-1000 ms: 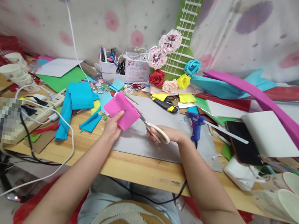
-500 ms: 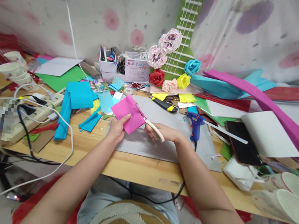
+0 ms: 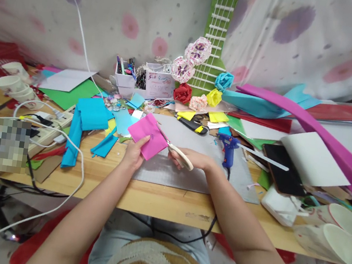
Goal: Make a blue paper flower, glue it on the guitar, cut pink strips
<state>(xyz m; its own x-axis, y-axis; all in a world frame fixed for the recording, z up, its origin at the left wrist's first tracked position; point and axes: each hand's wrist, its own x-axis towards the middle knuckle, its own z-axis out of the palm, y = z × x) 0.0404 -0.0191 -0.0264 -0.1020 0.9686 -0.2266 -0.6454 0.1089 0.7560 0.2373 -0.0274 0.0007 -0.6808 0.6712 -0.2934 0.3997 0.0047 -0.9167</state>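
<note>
A square of magenta paper (image 3: 148,133) is pinched in my left hand (image 3: 135,152), thumb on top near its lower left edge. White-handled scissors (image 3: 182,155) are in my right hand (image 3: 188,158), fingers wrapped in the handles. Their blades lie along the paper's upper right edge; whether they are parted I cannot tell. Both hands are over a grey board (image 3: 173,175) on the wooden table. A blue glue gun (image 3: 228,148) lies right of my right hand. Beyond the paper rests a black and yellow utility knife (image 3: 193,125).
Blue crepe paper (image 3: 91,113) and a power strip (image 3: 49,134) with loose cords lie to the left. On the right are a black phone (image 3: 282,169) and paper cups (image 3: 343,247). Behind stands a green guitar-shaped piece (image 3: 221,29) with paper flowers.
The magenta paper and my left hand have shifted slightly left and down in view. The scissors stay at the paper's right edge. The whole view has tilted a little.
</note>
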